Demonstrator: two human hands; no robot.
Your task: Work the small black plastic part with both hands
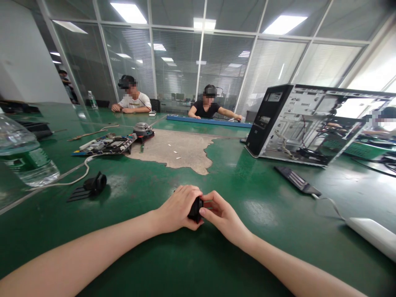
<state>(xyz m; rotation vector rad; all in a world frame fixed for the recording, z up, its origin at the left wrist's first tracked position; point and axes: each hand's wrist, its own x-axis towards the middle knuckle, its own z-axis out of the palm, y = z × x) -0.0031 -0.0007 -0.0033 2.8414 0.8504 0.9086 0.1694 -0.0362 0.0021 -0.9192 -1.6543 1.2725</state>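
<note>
A small black part [194, 210], mostly hidden by fingers, is held at the middle front of the green table [130, 264]. My left hand [181, 208] wraps round it from the left. From the right, my right hand [221, 214] pinches its edge between thumb and fingers. What kind of part it is I cannot make out. Off to the left lies a black plastic piece [96, 184] with a round opening and flat slats. Behind it are a circuit board [107, 145] and a round cooling fan with a heatsink [143, 130].
An open computer case [287, 123] stands at the right. Before it lie a dark flat panel [297, 180] and a white power strip [371, 231]. A water bottle [26, 152] is at the left. Two people [134, 99] sit across the table, with a long blue bar [204, 120].
</note>
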